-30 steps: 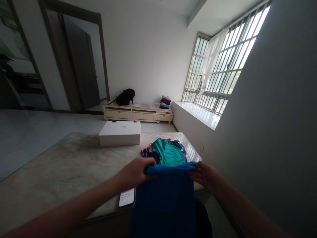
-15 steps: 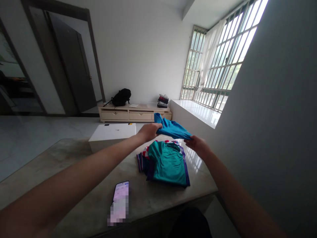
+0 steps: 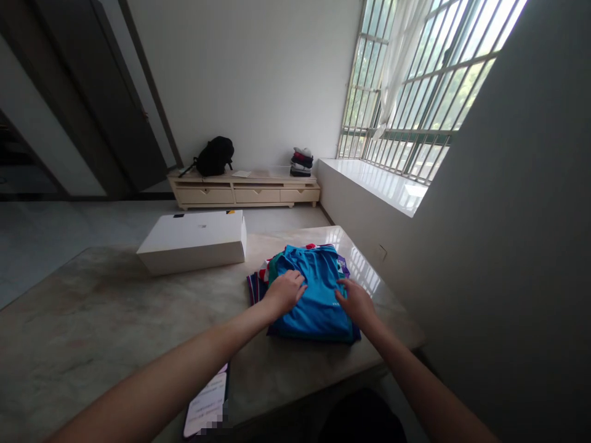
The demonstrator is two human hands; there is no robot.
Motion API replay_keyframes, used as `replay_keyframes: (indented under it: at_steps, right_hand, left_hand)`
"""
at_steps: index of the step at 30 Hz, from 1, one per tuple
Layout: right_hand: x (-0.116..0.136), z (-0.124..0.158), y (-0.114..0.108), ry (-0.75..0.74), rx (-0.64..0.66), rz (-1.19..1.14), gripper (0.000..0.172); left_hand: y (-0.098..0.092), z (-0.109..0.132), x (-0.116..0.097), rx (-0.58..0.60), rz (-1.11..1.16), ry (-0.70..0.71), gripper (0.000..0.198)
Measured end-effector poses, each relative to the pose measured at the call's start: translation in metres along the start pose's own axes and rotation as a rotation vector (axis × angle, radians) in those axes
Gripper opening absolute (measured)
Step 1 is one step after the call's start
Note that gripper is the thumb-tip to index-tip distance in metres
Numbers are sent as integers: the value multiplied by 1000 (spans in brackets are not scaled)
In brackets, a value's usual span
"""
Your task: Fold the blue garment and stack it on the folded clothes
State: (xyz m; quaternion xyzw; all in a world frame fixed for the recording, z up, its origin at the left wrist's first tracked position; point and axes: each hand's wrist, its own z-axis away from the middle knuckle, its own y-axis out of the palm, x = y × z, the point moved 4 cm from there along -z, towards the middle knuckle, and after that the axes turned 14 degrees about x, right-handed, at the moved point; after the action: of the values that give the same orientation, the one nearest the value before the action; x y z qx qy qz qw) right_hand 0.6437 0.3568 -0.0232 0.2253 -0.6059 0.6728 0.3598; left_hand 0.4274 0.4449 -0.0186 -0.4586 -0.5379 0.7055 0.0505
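Observation:
A folded blue garment [image 3: 316,311] with small pale lettering lies on top of a stack of folded clothes [image 3: 255,289] on the marble-look table [image 3: 138,326]. Edges of green, purple, red-and-white and striped navy cloth show beneath it. My left hand [image 3: 285,291] rests on the blue cloth's left side, fingers loosely bent and apart. At the right edge of the same garment is my right hand [image 3: 356,301], its thumb and fingers spread. Neither hand grips the cloth. A phone [image 3: 207,403] with a lit screen lies near the front edge, partly behind my left forearm.
A white box [image 3: 196,240] sits at the table's far left. Beyond the table, a low cabinet [image 3: 210,196] holds a black backpack [image 3: 215,156] and a small pile of clothes [image 3: 301,162]. A wall and barred window [image 3: 410,92] bound the right side.
The blue garment, held up between both hands earlier, has come down onto the green one. Both hands have let go of its edges and moved nearer to me. The view has tilted down.

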Motion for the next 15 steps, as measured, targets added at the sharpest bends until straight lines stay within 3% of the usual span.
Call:
replay_keyframes:
  at_steps: [3, 7, 11, 15]
  right_hand:
    - [21, -50, 24, -69, -36, 140, 57]
    - [-6, -92, 64, 81, -53, 221, 66]
    - [-42, -108, 83, 163, -35, 264, 69]
    - [-44, -106, 79, 160, -33, 293, 66]
  left_hand:
    - [15, -33, 17, -43, -18, -82, 47]
    - [44, -36, 66, -75, -20, -246, 64]
    - [56, -28, 95, -74, -1, -310, 66]
    - [51, -24, 92, -63, 56, -307, 66]
